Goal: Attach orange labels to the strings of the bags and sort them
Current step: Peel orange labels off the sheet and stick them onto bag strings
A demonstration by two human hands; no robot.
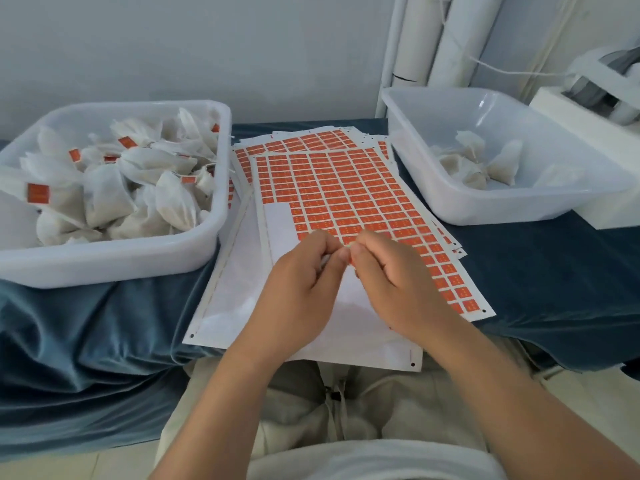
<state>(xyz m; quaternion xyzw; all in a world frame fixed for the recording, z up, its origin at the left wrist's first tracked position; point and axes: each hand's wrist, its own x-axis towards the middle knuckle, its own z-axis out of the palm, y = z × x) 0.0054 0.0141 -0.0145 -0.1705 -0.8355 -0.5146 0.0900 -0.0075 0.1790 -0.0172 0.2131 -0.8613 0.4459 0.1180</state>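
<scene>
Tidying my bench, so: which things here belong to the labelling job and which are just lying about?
Job: label sheets, left tub, labelled bags, right tub, unlabelled bags, left hand and right hand pinching orange label.
Lying about: white machine, pipes.

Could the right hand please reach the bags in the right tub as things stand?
Probably yes: the bags lie in an open tub, nothing between it and the right hand, though that hand is pinching something small.

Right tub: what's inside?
A few white bags bunched near the middle of the right tub, none visibly labelled. Whatever lies beneath the bags is covered.
</scene>
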